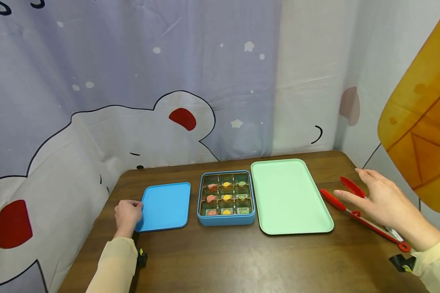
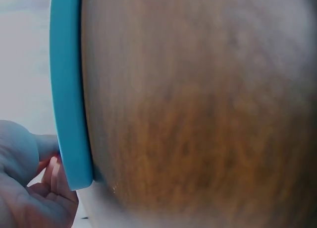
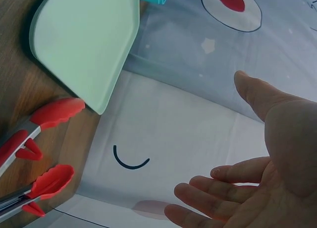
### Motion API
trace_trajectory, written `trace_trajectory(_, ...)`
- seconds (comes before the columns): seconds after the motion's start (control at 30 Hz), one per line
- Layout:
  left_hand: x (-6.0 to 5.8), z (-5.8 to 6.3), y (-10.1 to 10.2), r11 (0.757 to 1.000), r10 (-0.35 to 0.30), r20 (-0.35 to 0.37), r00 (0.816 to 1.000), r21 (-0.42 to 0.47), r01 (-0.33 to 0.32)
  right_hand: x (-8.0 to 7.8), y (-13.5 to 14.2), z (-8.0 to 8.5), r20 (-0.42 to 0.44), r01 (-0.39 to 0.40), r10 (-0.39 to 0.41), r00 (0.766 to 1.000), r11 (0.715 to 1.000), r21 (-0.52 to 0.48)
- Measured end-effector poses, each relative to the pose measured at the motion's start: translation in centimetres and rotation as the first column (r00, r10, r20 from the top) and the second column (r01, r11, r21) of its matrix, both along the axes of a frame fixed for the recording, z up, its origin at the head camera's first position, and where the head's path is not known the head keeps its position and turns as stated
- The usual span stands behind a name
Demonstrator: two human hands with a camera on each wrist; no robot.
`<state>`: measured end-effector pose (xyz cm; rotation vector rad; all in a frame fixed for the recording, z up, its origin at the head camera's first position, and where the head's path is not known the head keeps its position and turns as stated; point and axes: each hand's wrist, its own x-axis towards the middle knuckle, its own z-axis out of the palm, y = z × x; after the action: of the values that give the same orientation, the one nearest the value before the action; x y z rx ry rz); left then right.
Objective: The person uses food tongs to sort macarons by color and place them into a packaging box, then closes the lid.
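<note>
My left hand (image 1: 127,215) is at the left edge of a flat blue lid (image 1: 165,206), its fingers curled and pinching that edge. In the left wrist view the lid (image 2: 68,89) appears edge-on, with thumb and fingertips right at it. Over the red-tipped metal tongs (image 1: 370,228) on the right is my right hand (image 1: 386,201), its fingers spread and nothing held. The two red tong heads (image 3: 54,181) stand apart from each other in the right wrist view, beyond the fingers.
A blue box (image 1: 226,219) with a divided insert holds small pink, yellow and green pieces in rows. Right of it lies a pale green tray (image 1: 291,195). These rest on a brown wooden table (image 1: 205,260), with printed curtains (image 1: 132,53) behind.
</note>
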<state>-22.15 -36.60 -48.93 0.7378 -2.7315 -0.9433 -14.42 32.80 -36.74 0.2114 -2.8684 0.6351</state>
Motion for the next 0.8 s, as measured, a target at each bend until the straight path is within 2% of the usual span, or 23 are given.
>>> trace_trajectory(0.17,0.2,0.0,0.0,0.999,0.021,-0.005,1.0,0.03,-0.02,-0.2,-0.1,-0.1,0.011,-0.009,0.009,1.0,1.0,0.005)
trace_trajectory(0.4,0.4,0.8,0.2,0.998,0.043,-0.018,0.999,0.054,-0.042,-0.4,-0.3,-0.2,0.012,-0.021,0.021,1.0,1.0,0.01)
trace_trajectory(0.8,0.6,2.4,0.5,1.0,-0.001,-0.064,0.998,0.024,0.002,-0.5,-0.6,-0.2,0.032,-0.031,0.031,0.999,0.999,-0.006)
